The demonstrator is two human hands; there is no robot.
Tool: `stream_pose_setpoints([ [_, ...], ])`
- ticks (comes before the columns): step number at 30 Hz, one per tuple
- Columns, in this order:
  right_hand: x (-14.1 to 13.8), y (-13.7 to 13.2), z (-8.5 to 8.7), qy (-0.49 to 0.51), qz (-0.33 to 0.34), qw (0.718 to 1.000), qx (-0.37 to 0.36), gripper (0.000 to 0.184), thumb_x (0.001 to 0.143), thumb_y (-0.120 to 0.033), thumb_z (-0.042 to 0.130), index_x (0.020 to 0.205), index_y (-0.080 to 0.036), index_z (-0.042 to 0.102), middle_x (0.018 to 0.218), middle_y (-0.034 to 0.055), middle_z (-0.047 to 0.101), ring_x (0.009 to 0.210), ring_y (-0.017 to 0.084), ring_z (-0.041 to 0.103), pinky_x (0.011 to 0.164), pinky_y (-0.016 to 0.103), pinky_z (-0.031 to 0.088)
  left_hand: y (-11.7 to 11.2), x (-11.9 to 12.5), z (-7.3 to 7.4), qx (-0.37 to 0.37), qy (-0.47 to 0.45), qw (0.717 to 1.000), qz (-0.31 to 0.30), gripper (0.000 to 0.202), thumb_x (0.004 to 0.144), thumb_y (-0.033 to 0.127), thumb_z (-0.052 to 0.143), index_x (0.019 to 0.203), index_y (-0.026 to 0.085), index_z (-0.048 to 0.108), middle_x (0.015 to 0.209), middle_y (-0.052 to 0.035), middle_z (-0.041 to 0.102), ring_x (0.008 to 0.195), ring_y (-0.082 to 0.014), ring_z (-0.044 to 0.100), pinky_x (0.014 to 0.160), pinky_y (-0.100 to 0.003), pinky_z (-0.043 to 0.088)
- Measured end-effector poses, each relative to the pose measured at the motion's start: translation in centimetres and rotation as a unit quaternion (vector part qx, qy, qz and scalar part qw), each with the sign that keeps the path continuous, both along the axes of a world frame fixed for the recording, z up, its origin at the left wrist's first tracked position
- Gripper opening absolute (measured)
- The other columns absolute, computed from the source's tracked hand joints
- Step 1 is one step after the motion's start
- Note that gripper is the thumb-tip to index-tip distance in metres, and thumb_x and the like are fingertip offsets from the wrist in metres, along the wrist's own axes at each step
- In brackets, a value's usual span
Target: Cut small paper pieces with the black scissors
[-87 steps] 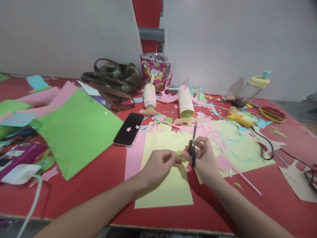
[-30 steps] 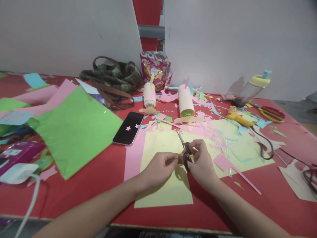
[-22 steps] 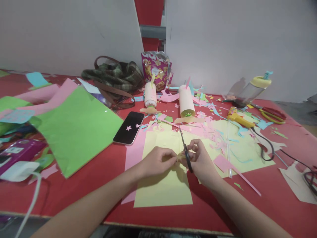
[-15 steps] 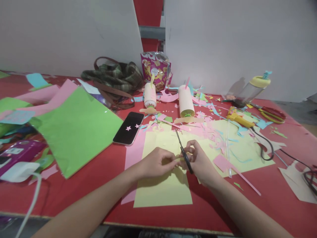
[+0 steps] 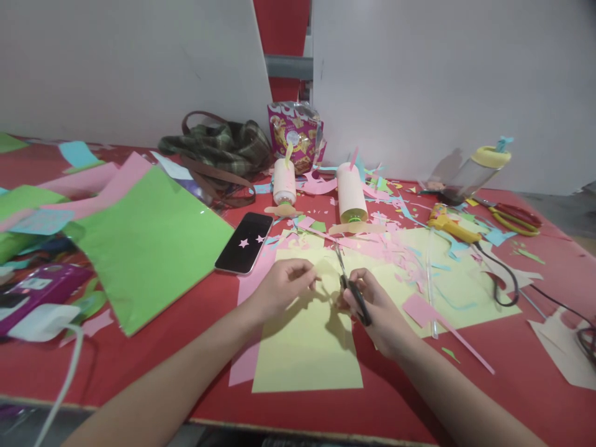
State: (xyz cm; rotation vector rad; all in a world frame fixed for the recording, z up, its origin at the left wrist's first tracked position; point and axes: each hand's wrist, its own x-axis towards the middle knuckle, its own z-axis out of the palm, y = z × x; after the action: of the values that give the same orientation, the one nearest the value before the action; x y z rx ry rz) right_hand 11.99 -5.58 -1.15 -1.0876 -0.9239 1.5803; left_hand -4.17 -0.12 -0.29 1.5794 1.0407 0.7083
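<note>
My right hand (image 5: 379,310) is closed around the black handles of a pair of scissors (image 5: 357,299), whose blades point away from me. To its left, my left hand (image 5: 284,288) pinches a small piece of yellow paper (image 5: 327,270) between thumb and fingers; its outline blends with the paper below. Beneath both hands lies a yellow paper sheet (image 5: 307,360), partly covering a pink sheet (image 5: 241,360). A black-screened phone (image 5: 242,248) with two pink paper stars on it rests beyond my left hand.
Two white paper-wrapped bottles (image 5: 351,192) lie among coloured scraps. A yellow glue gun (image 5: 454,225), red-and-yellow pliers (image 5: 516,217) and a clear container (image 5: 475,177) are on the right. Green sheets (image 5: 153,242) and a purple device (image 5: 46,288) sit left. Behind are a snack bag (image 5: 298,133) and a plaid bag (image 5: 228,146).
My hands have drawn apart: the left moved left and slightly up, away from the scissors. The scissors are still in my right hand, tipped a little differently. The view shifted slightly.
</note>
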Motion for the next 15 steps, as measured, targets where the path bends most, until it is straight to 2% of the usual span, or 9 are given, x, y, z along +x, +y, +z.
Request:
stream_pose_setpoints([
  [3,-0.1,-0.2,0.1,0.032,0.025,0.999,-0.003,0.02,0.072,-0.03,0.054,0.078,-0.023,0.037,0.071,-0.0029,0.046,0.064,0.01,0.048,0.063,0.026,0.038,0.7,-0.2,0.5,0.013,-0.03,0.995,0.097,0.023,0.073,0.025,0.043,0.054,0.014,0.049,0.058,0.0013,0.05,0.058,-0.0095,0.048,0.054,-0.02,0.038],
  [6,-0.3,-0.3,0.3,0.043,0.049,0.998,-0.004,0.024,0.069,-0.029,0.057,0.078,-0.023,0.036,0.071,-0.0028,0.046,0.066,0.011,0.047,0.065,0.028,0.037,1.1,-0.2,1.2,0.033,-0.036,0.99,0.134,0.022,0.072,0.023,0.044,0.051,0.015,0.048,0.056,0.0017,0.049,0.061,-0.0101,0.049,0.06,-0.021,0.037],
  [9,-0.4,-0.3,0.5,0.042,0.072,0.997,-0.008,0.026,0.068,-0.029,0.059,0.077,-0.023,0.035,0.072,-0.0027,0.045,0.067,0.012,0.047,0.068,0.03,0.036,1.3,0.1,1.9,0.067,-0.035,0.988,0.132,0.023,0.071,0.02,0.043,0.049,0.015,0.046,0.056,0.0024,0.048,0.062,-0.0098,0.048,0.062,-0.021,0.036],
  [12,-0.4,-0.4,0.7,0.036,0.089,0.995,-0.005,0.026,0.068,-0.031,0.059,0.077,-0.022,0.036,0.074,-0.0018,0.045,0.069,0.012,0.048,0.069,0.031,0.036,1.4,0.7,2.4,0.092,-0.024,0.989,0.111,0.024,0.071,0.019,0.043,0.048,0.015,0.043,0.053,0.0036,0.045,0.056,-0.0081,0.044,0.057,-0.02,0.035],
  [15,-0.3,-0.5,0.9,0.039,0.094,0.995,0.012,0.028,0.067,-0.034,0.059,0.077,-0.022,0.035,0.075,-0.0014,0.046,0.072,0.013,0.047,0.07,0.031,0.036,1.6,1.3,2.8,0.11,-0.009,0.99,0.083,0.019,0.07,0.02,0.044,0.052,0.014,0.048,0.052,0.004,0.045,0.052,-0.0074,0.042,0.053,-0.019,0.034],
])
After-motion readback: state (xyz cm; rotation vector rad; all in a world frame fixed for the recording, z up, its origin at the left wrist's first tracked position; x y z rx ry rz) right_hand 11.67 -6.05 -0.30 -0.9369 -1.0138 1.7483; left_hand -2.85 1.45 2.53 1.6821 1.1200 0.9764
